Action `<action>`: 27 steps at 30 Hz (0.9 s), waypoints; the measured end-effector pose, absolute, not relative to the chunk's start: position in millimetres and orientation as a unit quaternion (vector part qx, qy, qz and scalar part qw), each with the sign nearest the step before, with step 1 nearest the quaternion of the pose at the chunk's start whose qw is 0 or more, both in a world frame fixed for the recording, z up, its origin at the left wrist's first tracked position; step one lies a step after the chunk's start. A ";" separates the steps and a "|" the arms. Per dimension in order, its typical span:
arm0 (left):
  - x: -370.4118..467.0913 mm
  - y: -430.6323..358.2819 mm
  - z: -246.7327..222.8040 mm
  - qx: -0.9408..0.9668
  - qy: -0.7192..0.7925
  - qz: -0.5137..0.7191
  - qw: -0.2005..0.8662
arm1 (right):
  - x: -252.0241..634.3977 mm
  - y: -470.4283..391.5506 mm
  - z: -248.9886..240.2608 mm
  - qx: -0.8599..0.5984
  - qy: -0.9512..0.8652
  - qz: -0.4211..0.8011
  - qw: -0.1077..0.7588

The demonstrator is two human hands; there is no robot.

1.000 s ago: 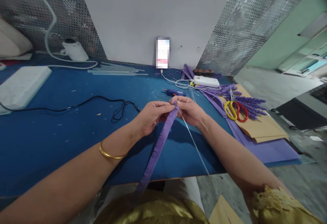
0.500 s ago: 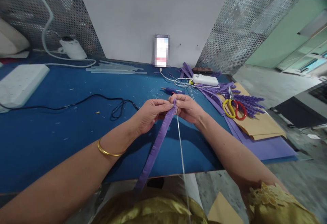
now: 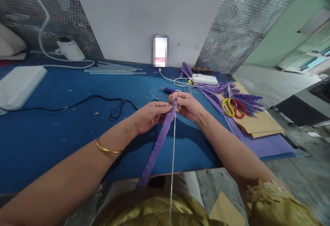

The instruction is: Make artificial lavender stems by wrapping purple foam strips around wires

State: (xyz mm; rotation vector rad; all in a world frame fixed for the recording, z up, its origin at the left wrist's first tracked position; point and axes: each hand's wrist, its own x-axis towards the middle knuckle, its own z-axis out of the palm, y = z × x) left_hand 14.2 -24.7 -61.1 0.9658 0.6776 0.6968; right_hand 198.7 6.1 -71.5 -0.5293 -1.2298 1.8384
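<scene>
A long purple strip (image 3: pixel 157 147) with a notched edge slants from my fingertips down toward my lap. My left hand (image 3: pixel 152 116) pinches it near its upper end. Beside it, my right hand (image 3: pixel 187 105) pinches the tip of the strip, where the top of a thin pale wire (image 3: pixel 173 157) meets it. The wire hangs down past the table edge. Just behind my right hand lies a blue glue gun (image 3: pixel 170 90), partly hidden by the fingers.
Red-and-yellow scissors (image 3: pixel 234 108) and purple flower sprigs (image 3: pixel 249 103) rest on brown paper (image 3: pixel 263 126) at right. A power bank (image 3: pixel 205 79), phone (image 3: pixel 160 51) and glue sticks (image 3: pixel 113 68) sit at the back. A black cord (image 3: pixel 77 103) and power strip (image 3: pixel 22 85) lie left.
The wire's lower end has swung left, so it hangs nearly straight down. The strip's tip is drawn out longer between my fingers. The whole view has shifted slightly.
</scene>
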 end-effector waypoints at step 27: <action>18.7 -28.4 -51.7 0.486 0.421 0.295 0.707 | 215.9 4.6 -46.0 -0.273 -0.765 0.506 0.291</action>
